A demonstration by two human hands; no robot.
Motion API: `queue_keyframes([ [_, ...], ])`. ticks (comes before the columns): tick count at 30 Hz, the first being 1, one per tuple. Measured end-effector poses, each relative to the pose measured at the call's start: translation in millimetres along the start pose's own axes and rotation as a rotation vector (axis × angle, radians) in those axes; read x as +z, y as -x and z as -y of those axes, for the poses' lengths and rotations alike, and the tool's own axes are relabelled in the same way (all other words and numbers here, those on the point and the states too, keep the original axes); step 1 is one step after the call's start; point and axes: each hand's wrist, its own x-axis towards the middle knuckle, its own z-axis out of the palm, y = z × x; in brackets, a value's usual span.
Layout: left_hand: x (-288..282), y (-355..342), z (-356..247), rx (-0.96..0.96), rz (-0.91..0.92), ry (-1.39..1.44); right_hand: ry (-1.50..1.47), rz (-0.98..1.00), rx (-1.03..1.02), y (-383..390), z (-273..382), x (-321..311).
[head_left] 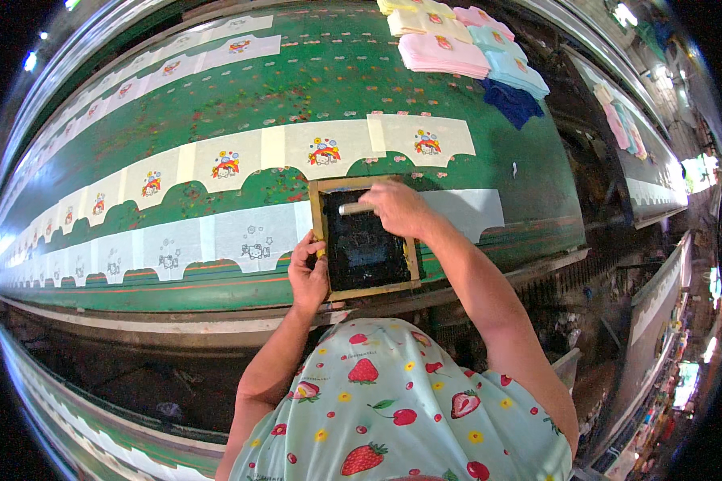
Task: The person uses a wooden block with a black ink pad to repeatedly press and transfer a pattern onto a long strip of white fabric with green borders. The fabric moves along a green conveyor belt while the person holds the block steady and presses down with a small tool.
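Head view: I look down on a long green table (pixel 329 84) with both my bare hands at its near edge.
Left hand: mine (pixel 307 268) is clamped on the left side of a wooden frame (pixel 375 290), fingers and thumb closed about its edge.
Right hand: mine (pixel 395 205) is closed around a pale bar (pixel 354 208), whose left end sticks out past my fingers.
Frame: it sits near the table's front edge, within the near row of white cloth pieces (pixel 176 244), which show on both sides of it.
Black mesh: this dark panel (pixel 365 252) fills the frame; the pale bar is at its upper part, though the bar's lower edge is hard to make out against the black, so I cannot tell how it meets the surface.
Near row: left of the frame, the pieces carry dark outline drawings.
Next row: cream pieces (pixel 325 148) just beyond bear coloured cartoon prints.
Far right corner: folded pink cloths (pixel 441 54), folded light-blue cloths (pixel 515 74) and a navy cloth (pixel 513 103) lie close together.
My top: mint fabric (pixel 393 409) with strawberries and cherries.
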Motion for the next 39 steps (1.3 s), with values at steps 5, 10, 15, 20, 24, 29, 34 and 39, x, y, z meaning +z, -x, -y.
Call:
queue_keyframes([
  [5, -1, -1, 1, 0.005, 0.013, -0.02, 0.052, -0.142, -0.028, -8, -2, 7],
  [10, -2, -2, -2, 0.013, 0.031, -0.054, 0.096, -0.139, -0.055, 39, 27, 33],
  [15, 0, 2, -7, 0.018, 0.005, -0.132, 0.094, -0.194, -0.099, 99, 75, 54],
  [20, 5, 5, -11, 0.118, 0.01, -0.287, 0.078, -0.136, -0.066, 129, 98, 61],
  [24, 7, 4, -16, 0.142, 0.004, -0.406, -0.012, -0.058, -0.073, 144, 92, 63],
  [29, 20, 4, -33, 0.195, -0.041, -0.39, -0.235, -0.367, 0.089, 188, 55, 69],
  [34, 79, 15, -47, 0.286, -0.001, -0.363, -0.854, -0.562, 0.484, 246, -5, 75],
  [39, 174, 27, -31, 0.331, 0.037, -0.346, -0.673, -0.628, 0.461, 297, -64, 61],
])
